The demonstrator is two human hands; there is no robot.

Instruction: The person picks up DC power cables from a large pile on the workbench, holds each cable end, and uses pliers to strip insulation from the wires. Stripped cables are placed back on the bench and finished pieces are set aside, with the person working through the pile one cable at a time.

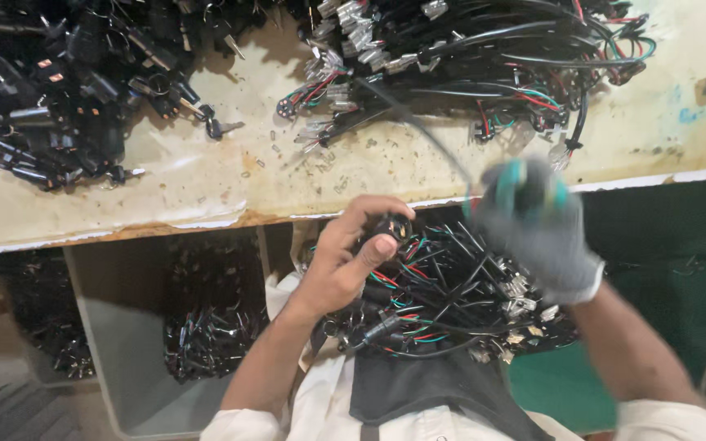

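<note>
My bare left hand [345, 253] grips a small black plug-like part [391, 229] between thumb and fingers, just below the bench edge. My right hand [537, 229], in a grey glove and blurred by motion, is closed around a black cable [418, 122] that runs up onto the bench, with a teal piece showing at the fingers. Between and under both hands lies a tangle of black wires with red, green and white leads [443, 302] and metal terminals, resting on my lap.
The worn cream bench top [206, 180] carries a heap of black switch parts with keys [59, 90] at left and a pile of wire harnesses [484, 65] at right. Under the bench, open bins [206, 310] hold more wiring. A green panel [663, 245] stands at right.
</note>
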